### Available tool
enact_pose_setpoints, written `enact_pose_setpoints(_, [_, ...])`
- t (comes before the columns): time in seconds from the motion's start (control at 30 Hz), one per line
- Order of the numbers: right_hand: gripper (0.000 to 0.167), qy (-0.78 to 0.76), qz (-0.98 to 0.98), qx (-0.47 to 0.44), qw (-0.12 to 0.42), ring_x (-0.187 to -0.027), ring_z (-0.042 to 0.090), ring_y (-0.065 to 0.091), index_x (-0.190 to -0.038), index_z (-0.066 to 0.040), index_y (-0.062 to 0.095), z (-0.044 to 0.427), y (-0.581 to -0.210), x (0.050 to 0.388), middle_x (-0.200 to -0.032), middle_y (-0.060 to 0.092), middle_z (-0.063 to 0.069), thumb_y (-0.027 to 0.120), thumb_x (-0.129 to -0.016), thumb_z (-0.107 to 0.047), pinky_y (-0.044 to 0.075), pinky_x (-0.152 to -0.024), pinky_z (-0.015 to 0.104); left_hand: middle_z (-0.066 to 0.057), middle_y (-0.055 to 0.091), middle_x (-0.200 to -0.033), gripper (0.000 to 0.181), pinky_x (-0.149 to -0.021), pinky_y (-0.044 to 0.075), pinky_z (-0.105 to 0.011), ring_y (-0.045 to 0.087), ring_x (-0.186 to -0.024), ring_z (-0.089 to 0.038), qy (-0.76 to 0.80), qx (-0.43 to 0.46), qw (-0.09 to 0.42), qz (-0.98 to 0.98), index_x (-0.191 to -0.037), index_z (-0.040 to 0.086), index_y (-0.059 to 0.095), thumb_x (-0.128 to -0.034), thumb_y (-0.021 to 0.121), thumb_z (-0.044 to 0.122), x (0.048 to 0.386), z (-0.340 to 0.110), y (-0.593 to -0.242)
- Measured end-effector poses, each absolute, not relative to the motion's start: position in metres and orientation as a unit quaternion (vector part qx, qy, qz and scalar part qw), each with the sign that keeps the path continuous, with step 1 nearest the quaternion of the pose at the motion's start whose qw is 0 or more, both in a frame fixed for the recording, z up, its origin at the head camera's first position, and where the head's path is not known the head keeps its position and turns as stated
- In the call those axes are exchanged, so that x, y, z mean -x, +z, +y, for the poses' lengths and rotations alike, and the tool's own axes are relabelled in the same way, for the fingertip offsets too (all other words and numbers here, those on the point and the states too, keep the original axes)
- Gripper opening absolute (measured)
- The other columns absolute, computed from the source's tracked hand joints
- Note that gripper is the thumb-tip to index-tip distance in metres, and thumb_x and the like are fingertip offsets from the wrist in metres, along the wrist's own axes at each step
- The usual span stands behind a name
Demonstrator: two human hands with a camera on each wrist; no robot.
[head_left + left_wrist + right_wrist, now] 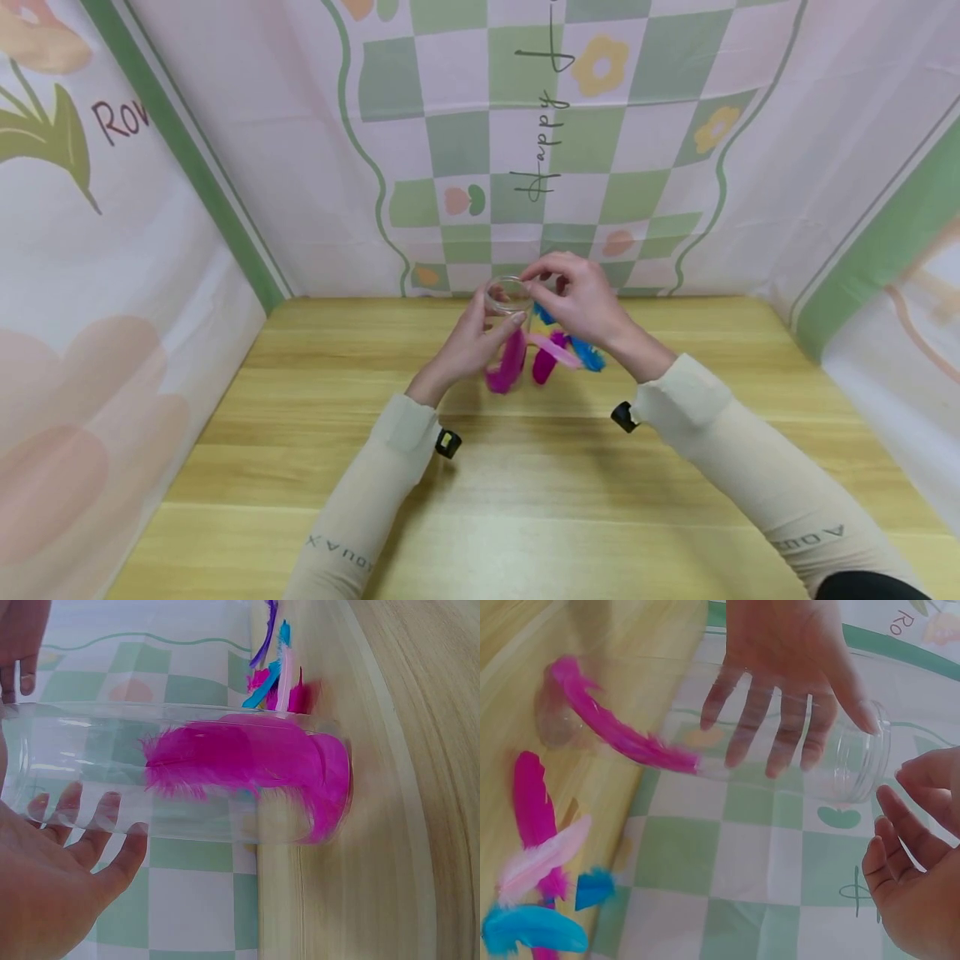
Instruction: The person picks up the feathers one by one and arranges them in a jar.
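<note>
My left hand (472, 343) gripped the clear jar (112, 765), which stood on the counter (510, 517) with a magenta feather (232, 757) inside; my right hand (577, 296) hovered at the rim, fingers loosely bent, pinching nothing visible. The jar seemed slippery, best held round its wall; feathers looked light, soft, best pinched by the shaft.

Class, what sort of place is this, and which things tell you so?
Probably a small screened-off craft or filming corner, indoors: printed cloth hangs around three sides of a wooden table, with a clear jar and bright feathers.
</note>
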State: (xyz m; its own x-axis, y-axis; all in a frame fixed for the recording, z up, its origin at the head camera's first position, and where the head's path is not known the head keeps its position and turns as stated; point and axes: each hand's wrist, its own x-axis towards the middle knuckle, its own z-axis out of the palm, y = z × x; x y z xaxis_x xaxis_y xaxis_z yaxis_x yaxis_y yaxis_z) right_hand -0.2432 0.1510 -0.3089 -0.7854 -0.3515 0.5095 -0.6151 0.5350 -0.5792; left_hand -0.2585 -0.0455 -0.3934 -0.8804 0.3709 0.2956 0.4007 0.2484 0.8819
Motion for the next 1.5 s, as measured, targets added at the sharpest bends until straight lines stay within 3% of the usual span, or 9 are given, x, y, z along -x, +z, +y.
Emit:
enact_pose_setpoints(0.47, [0.013, 0.386, -0.854, -0.301, 0.177, -0.095, 0.018, 0.061, -0.107, -0.004, 0.075, 0.162, -0.311, 0.242, -0.108, 0.072, 0.007, 0.069, -0.098, -0.012, 0.052, -0.074, 0.034, -0.017, 0.043, -0.150, 0.066, -0.106, 0.047, -0.046, 0.052, -0.130, -0.026, -0.564, 0.246, 0.015, -0.788, -0.154, 0.012, 0.027, -0.1046, 0.058, 0.041, 0.257, -0.045, -0.392])
enact_pose_setpoints(0.77, [0.014, 0.384, -0.857, -0.296, 0.176, -0.093, 0.017, 0.062, -0.108, -0.004, 0.074, 0.167, -0.314, 0.241, -0.108, 0.072, 0.006, 0.070, -0.098, -0.012, 0.052, -0.073, 0.028, -0.008, 0.045, -0.148, 0.068, -0.107, 0.047, -0.045, 0.051, -0.132, -0.025, -0.564, 0.239, 0.014, -0.790, -0.156, 0.012, 0.026, -0.1043, 0.058, 0.042, 0.255, -0.046, -0.393])
enact_pose_setpoints(1.03, [0.014, 0.393, -0.862, -0.282, 0.155, -0.091, 0.018, 0.064, -0.111, -0.004, 0.074, 0.173, -0.318, 0.240, -0.109, 0.071, 0.007, 0.068, -0.099, -0.011, 0.055, -0.075, 0.030, -0.013, 0.044, -0.150, 0.070, -0.108, 0.045, -0.047, 0.050, -0.133, -0.026, -0.561, 0.236, 0.012, -0.793, -0.156, 0.011, 0.025, -0.1042, 0.057, 0.046, 0.256, -0.045, -0.393])
enact_pose_setpoints(1.2, [0.015, 0.389, -0.866, -0.276, 0.149, -0.090, 0.019, 0.063, -0.112, -0.006, 0.073, 0.177, -0.321, 0.240, -0.109, 0.071, 0.009, 0.067, -0.099, -0.011, 0.054, -0.076, 0.031, -0.009, 0.045, -0.149, 0.069, -0.108, 0.046, -0.046, 0.050, -0.133, -0.025, -0.562, 0.232, 0.011, -0.794, -0.155, 0.013, 0.027, -0.1039, 0.058, 0.046, 0.257, -0.045, -0.393])
enact_pose_setpoints(1.5, [0.014, 0.387, -0.869, -0.271, 0.146, -0.088, 0.018, 0.060, -0.110, -0.006, 0.074, 0.183, -0.325, 0.240, -0.103, 0.070, 0.005, 0.069, -0.098, -0.012, 0.053, -0.077, 0.037, -0.012, 0.045, -0.149, 0.066, -0.109, 0.045, -0.047, 0.050, -0.133, -0.027, -0.569, 0.235, 0.012, -0.788, -0.154, 0.012, 0.028, -0.1038, 0.059, 0.044, 0.257, -0.045, -0.394])
